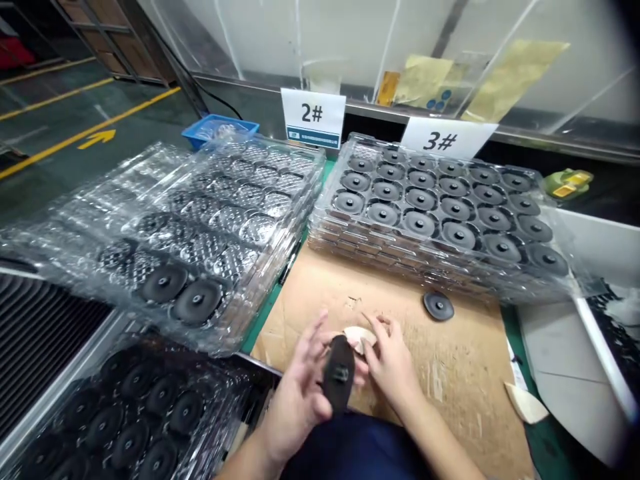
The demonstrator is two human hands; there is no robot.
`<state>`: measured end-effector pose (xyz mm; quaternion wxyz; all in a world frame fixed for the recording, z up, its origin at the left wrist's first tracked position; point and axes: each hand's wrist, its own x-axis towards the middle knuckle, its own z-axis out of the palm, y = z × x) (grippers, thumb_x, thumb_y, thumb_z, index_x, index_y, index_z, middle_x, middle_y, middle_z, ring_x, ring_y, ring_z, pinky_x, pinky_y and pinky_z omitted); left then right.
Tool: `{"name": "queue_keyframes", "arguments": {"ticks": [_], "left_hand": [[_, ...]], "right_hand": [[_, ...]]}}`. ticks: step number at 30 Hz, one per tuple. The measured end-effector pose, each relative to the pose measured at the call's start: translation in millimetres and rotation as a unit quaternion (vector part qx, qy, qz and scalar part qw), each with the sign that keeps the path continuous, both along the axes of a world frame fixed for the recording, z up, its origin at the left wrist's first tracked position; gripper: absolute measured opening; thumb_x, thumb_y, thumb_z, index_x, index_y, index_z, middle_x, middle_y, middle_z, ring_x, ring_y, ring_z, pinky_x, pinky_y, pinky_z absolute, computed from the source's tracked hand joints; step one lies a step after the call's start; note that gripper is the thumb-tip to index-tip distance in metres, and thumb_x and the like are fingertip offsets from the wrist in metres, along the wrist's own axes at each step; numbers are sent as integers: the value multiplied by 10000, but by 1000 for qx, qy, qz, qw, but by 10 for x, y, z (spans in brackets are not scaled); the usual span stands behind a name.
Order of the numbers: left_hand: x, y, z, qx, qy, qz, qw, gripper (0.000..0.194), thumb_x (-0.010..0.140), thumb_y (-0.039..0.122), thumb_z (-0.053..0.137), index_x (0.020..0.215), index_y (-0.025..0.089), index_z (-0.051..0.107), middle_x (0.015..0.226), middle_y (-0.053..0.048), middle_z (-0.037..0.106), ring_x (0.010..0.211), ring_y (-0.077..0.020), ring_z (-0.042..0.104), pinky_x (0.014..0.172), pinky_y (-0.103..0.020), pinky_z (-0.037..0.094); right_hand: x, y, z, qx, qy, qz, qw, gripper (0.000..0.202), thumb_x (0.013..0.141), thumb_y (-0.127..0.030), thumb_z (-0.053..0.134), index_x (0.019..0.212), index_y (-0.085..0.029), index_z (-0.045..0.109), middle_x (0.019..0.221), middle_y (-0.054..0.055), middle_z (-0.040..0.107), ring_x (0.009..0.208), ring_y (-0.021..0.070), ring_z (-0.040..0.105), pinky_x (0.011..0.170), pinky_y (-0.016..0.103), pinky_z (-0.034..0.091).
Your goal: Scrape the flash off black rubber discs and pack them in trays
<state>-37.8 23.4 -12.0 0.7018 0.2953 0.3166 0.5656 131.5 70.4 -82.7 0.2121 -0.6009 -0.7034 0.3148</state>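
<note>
My left hand (305, 380) grips a black disc-shaped part (339, 373) with a small raised centre, turned nearly edge-on and slightly blurred. Close beside it, my right hand (393, 363) pinches a pale cream piece (360, 338), perhaps a cloth or pad, whose lower part is hidden behind the fingers and the disc. Both hands are above the cardboard sheet (465, 373) near its front edge. A loose black disc (439, 305) lies on the cardboard to the right, beyond my right hand.
Stacked clear trays (425, 247) of black discs stand at the back right. Left, another clear tray (240, 267) holds two discs at its near end. A filled tray (130, 413) sits lower left. Another cream piece (526, 403) lies right, near a white bin (565, 347). A blue basket (195, 133) stands behind.
</note>
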Motion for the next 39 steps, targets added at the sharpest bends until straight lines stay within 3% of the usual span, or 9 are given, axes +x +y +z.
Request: {"name": "queue_keyframes", "arguments": {"ticks": [2, 4, 6, 10, 22, 26, 28, 33, 39], "left_hand": [[-68, -84, -22, 108, 233, 62, 964, 931, 666, 314, 712, 1367, 362, 100, 1221, -54, 483, 1118, -220, 496, 997, -376, 362], [-120, -164, -32, 219, 396, 106, 885, 1046, 664, 140, 707, 1378, 288, -44, 1220, -95, 467, 1155, -209, 452, 1021, -384, 333], [-153, -250, -31, 285, 462, 122, 831, 1080, 659, 69, 682, 1369, 237, -115, 1205, -125, 465, 1137, -206, 460, 991, -392, 372], [-183, -475, -44, 303, 502, 140, 798, 1061, 673, 87, 678, 1366, 227, -113, 1204, -140, 468, 1131, -218, 465, 972, -428, 389], [-108, -1060, -121, 143, 482, 99, 859, 945, 672, 307, 706, 1367, 301, 66, 1252, -64, 489, 1171, -213, 436, 1020, -398, 317], [-48, -1095, -58, 43, 370, 46, 927, 652, 679, 391, 680, 1260, 260, 413, 1120, -48, 586, 979, -191, 544, 894, -314, 405], [-13, -1089, -71, -14, 330, 34, 943, 364, 754, 432, 584, 1022, 188, 612, 835, -32, 638, 711, -138, 561, 700, -255, 443], [47, -1037, -186, -64, 330, 46, 941, 372, 802, 464, 491, 752, 132, 650, 476, 28, 478, 438, -79, 382, 446, -206, 292], [-151, -791, -42, -43, 410, 80, 907, 233, 741, 414, 589, 794, 224, 712, 570, -2, 611, 538, -131, 523, 557, -230, 438]], "right_hand": [[-29, -93, 93, 16, 12, 26, 999, 439, 856, -257, 400, 1295, -237, 397, 1127, 111, 462, 920, 223, 543, 789, 394, 466], [-46, -215, 195, 35, 44, 62, 997, 438, 869, -240, 397, 1304, -264, 359, 1075, 76, 503, 762, 154, 549, 716, 310, 482], [-58, -355, 273, 55, 81, 84, 992, 438, 877, -217, 395, 1308, -266, 338, 1039, 63, 524, 613, 109, 500, 636, 264, 475], [-66, -621, 331, 95, 125, 112, 981, 486, 874, -159, 419, 1333, -266, 299, 1011, 56, 533, 571, 88, 470, 615, 236, 468], [37, -1025, 444, 173, 83, 254, 948, 523, 848, -159, 487, 1333, -300, 353, 1141, 78, 505, 945, 170, 537, 778, 270, 464], [41, -1059, 476, 126, 144, 196, 962, 191, 841, -221, 493, 938, -214, 658, 829, 55, 608, 718, 157, 563, 655, 254, 449], [29, -1079, 484, 82, 174, 156, 969, 267, 870, -278, 458, 702, -169, 633, 646, 35, 576, 601, 138, 538, 563, 228, 422], [29, -1053, 479, 3, 213, 177, 961, 422, 905, -407, 363, 648, -156, 585, 603, 23, 583, 571, 126, 560, 546, 202, 421], [121, -621, 346, 2, 221, 179, 959, 497, 894, -494, 326, 714, -168, 655, 562, 19, 603, 563, 128, 577, 570, 210, 426]]}}
